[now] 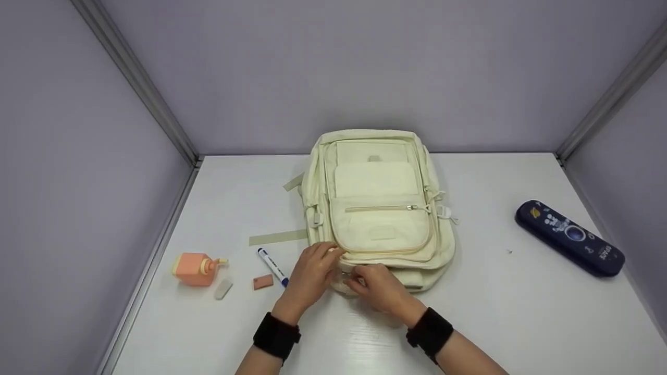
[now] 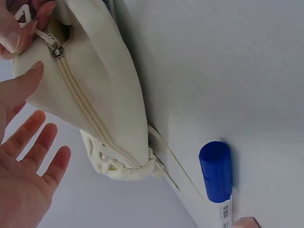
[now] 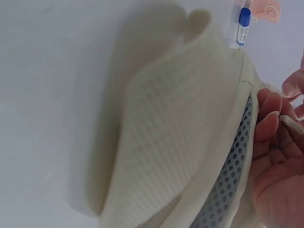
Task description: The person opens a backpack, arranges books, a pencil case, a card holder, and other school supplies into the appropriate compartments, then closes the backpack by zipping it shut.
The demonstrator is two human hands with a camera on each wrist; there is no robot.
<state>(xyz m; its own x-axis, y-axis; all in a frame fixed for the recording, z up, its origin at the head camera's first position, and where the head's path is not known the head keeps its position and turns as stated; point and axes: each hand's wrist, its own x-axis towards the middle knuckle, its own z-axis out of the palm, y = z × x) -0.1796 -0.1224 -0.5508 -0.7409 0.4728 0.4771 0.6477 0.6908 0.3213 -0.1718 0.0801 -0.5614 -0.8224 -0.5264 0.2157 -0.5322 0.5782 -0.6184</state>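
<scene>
Left forearm [image 1: 260,360] and right forearm [image 1: 470,356] are both bare and angle inward, so the hands are super close together. Left hand [image 1: 313,266] is pretty relaxed, fingers [image 2: 39,148] loosely spread. Right hand [image 1: 383,289] is pinching, its fingers curled in.

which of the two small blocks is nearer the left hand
The pink block, beside the marker; the pale grey block lies farther from the left hand, next to the orange bottle.

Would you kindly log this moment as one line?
right hand: pinches zipper pull; left hand: beside zipper; backpack, marker: on table
</scene>
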